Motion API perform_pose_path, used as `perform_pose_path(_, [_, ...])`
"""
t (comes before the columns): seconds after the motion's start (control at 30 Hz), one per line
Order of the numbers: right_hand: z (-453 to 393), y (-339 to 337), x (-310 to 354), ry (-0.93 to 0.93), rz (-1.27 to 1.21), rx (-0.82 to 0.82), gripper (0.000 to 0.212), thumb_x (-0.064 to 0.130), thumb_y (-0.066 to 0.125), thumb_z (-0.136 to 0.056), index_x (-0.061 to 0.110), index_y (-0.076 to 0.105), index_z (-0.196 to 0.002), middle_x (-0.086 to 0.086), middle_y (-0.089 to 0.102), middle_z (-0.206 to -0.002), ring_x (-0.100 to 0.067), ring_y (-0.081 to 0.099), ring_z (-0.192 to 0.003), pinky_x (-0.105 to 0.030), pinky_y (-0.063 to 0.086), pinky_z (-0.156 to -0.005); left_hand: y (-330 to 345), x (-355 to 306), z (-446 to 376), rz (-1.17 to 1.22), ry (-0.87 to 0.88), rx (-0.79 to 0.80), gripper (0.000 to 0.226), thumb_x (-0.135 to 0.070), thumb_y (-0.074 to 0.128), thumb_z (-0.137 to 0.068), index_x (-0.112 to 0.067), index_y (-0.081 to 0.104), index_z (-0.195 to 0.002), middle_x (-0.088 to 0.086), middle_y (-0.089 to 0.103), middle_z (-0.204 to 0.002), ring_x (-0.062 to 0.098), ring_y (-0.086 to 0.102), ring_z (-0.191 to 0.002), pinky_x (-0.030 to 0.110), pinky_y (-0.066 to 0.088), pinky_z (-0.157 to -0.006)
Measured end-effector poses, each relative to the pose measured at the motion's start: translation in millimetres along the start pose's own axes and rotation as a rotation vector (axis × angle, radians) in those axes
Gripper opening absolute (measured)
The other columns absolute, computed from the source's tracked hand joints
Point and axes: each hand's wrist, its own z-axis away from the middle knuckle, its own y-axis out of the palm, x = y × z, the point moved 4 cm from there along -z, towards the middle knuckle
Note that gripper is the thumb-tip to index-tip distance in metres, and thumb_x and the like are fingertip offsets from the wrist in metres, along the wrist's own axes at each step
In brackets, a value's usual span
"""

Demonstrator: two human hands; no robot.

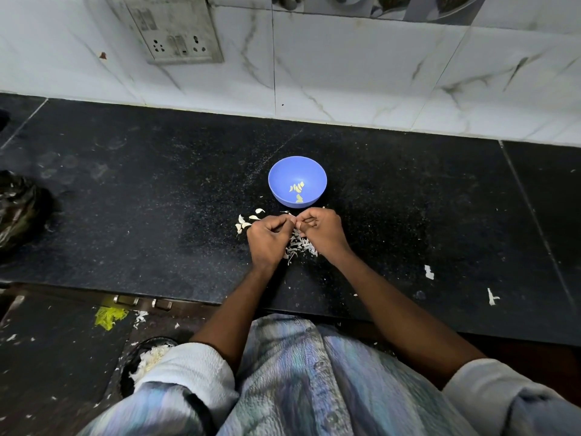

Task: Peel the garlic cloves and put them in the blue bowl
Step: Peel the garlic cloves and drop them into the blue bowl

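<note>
1. Your left hand (pixel 269 234) and right hand (pixel 320 229) meet at frame centre, fingers curled, pinching a garlic clove (pixel 293 219), barely visible.
2. The blue bowl (pixel 297 180), just above, holds several pale yellow peeled cloves (pixel 297 187).
3. White skins (pixel 300 245) litter the black surface (pixel 157 199) beneath your hands.

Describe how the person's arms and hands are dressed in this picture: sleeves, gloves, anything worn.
Both hands, left hand and right hand, are bare, with no gloves. No rings, watch or bracelet show on the fingers or wrists. The forearms are uncovered; pale whitish sleeves are rolled up near the elbows.
</note>
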Motion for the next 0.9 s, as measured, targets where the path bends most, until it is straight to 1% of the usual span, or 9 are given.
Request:
perform_pose_path(0.1, [0.7, 3.8, -1.3, 0.073, -0.152, 0.006, 0.005, 0.002, 0.074, -0.09, 0.005, 0.075, -0.086, -0.015, 0.075, -0.077, -0.031, 0.074, -0.071, -0.036, 0.064, -0.073, 6.6, 10.7, 1.3, 0.199, -0.215, -0.035, 0.012, -0.015, 0.079, -0.091, -0.009, 0.085, -0.099, 0.001, 0.082, -0.092, 0.016, 0.079, -0.086, 0.033, 0.062, -0.079])
perform_pose_path(0.17, [0.3, 7.2, -1.8, 0.104, -0.208, 0.011, 0.009, -0.004, 0.071, -0.089, 0.003, 0.073, -0.084, -0.02, 0.075, -0.078, -0.027, 0.072, -0.067, -0.035, 0.062, -0.071, 11.7, 13.0, 3.4, 0.297, -0.332, -0.069, 0.01, -0.003, 0.076, -0.093, -0.001, 0.083, -0.1, 0.008, 0.082, -0.092, 0.013, 0.076, -0.078, 0.028, 0.062, -0.074])
perform_pose_path(0.3, [0.9, 11.4, -1.2, 0.152, -0.265, -0.008, 0.014, -0.01, 0.066, -0.088, 0.002, 0.072, -0.087, -0.019, 0.075, -0.078, -0.022, 0.072, -0.067, -0.03, 0.06, -0.067, 20.7, 17.6, 5.1, 0.454, -0.507, -0.155, 0.011, 0.005, 0.071, -0.094, 0.005, 0.08, -0.1, 0.022, 0.079, -0.094, 0.025, 0.073, -0.08, 0.047, 0.064, -0.086])
perform_pose_path(0.37, [0.7, 12.8, -1.5, 0.17, -0.283, -0.025, 0.012, -0.009, 0.066, -0.089, 0.001, 0.072, -0.09, -0.02, 0.075, -0.079, -0.022, 0.071, -0.066, -0.03, 0.059, -0.067, 21.9, 16.6, 4.4, 0.475, -0.542, -0.183, 0.012, 0.007, 0.07, -0.095, 0.005, 0.08, -0.101, 0.024, 0.079, -0.094, 0.028, 0.072, -0.08, 0.049, 0.064, -0.087])
perform_pose_path(0.47, [0.3, 10.9, -1.8, 0.197, -0.329, -0.057, 0.009, -0.006, 0.068, -0.089, 0.001, 0.072, -0.091, -0.017, 0.074, -0.075, -0.02, 0.069, -0.064, -0.03, 0.06, -0.067, 18.8, 9.8, 1.9, 0.374, -0.442, -0.135, 0.013, 0.003, 0.072, -0.094, -0.004, 0.082, -0.098, 0.011, 0.081, -0.09, 0.019, 0.074, -0.079, 0.04, 0.065, -0.083])
perform_pose_path(0.57, [-0.9, 8.4, -4.7, 0.265, -0.389, -0.103, 0.008, -0.004, 0.067, -0.09, 0.0, 0.072, -0.095, -0.015, 0.075, -0.078, -0.019, 0.07, -0.066, -0.033, 0.062, -0.068, 14.1, 3.4, -2.5, 0.192, -0.247, -0.004, 0.018, 0.001, 0.075, -0.092, -0.016, 0.081, -0.093, 0.0, 0.081, -0.088, 0.01, 0.073, -0.076, 0.033, 0.063, -0.077])
perform_pose_path(0.63, [-1.0, 7.3, -6.2, 0.312, -0.439, -0.106, 0.009, -0.003, 0.066, -0.092, -0.003, 0.071, -0.099, -0.015, 0.075, -0.082, -0.019, 0.072, -0.07, -0.033, 0.063, -0.07, 12.8, -1.8, -3.8, 0.084, -0.127, 0.062, 0.02, -0.001, 0.078, -0.089, -0.019, 0.08, -0.099, -0.003, 0.079, -0.091, 0.007, 0.072, -0.076, 0.031, 0.063, -0.077])
perform_pose_path(0.73, [1.0, 7.5, -5.2, 0.392, -0.582, -0.046, 0.012, -0.002, 0.064, -0.094, -0.002, 0.07, -0.105, -0.012, 0.076, -0.082, -0.018, 0.073, -0.071, -0.029, 0.062, -0.07, 7.7, -10.4, -4.1, -0.097, 0.035, 0.063, 0.026, -0.002, 0.083, -0.086, -0.022, 0.08, -0.102, -0.007, 0.074, -0.098, 0.005, 0.069, -0.079, 0.021, 0.059, -0.074])
perform_pose_path(0.9, [3.2, 8.1, -4.9, 0.458, -0.695, 0.038, 0.01, 0.005, 0.069, -0.094, 0.002, 0.073, -0.103, -0.014, 0.078, -0.089, -0.021, 0.077, -0.08, -0.032, 0.064, -0.076, 0.3, -15.1, -4.5, -0.364, 0.14, 0.053, 0.016, -0.017, 0.078, -0.089, -0.025, 0.081, -0.104, -0.012, 0.076, -0.1, 0.006, 0.069, -0.088, 0.03, 0.059, -0.08])
